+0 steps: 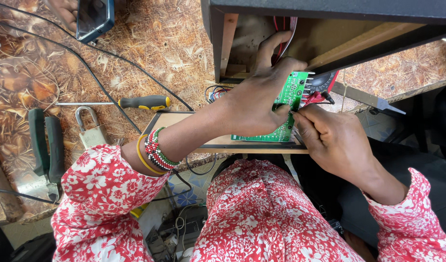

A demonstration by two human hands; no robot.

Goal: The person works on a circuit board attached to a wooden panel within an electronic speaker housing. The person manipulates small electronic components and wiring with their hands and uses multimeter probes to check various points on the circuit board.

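A green circuit board (291,92) stands tilted above a wooden board (169,119), in front of a dark open cabinet (329,29). My left hand (257,102) grips the circuit board from the left, with the index finger stretched up into the cabinet by red wires (280,24). My right hand (332,140) pinches at the lower right edge of the circuit board, next to a red probe tip (316,97). Beaded and yellow bracelets sit on my left wrist.
On the patterned table lie a yellow-and-black screwdriver (135,102), a brass padlock (91,131), green-handled pliers (46,150) and black cables (87,68). Another person's hand holds a phone (93,17) at the top left. A metal blade (373,101) lies at the right.
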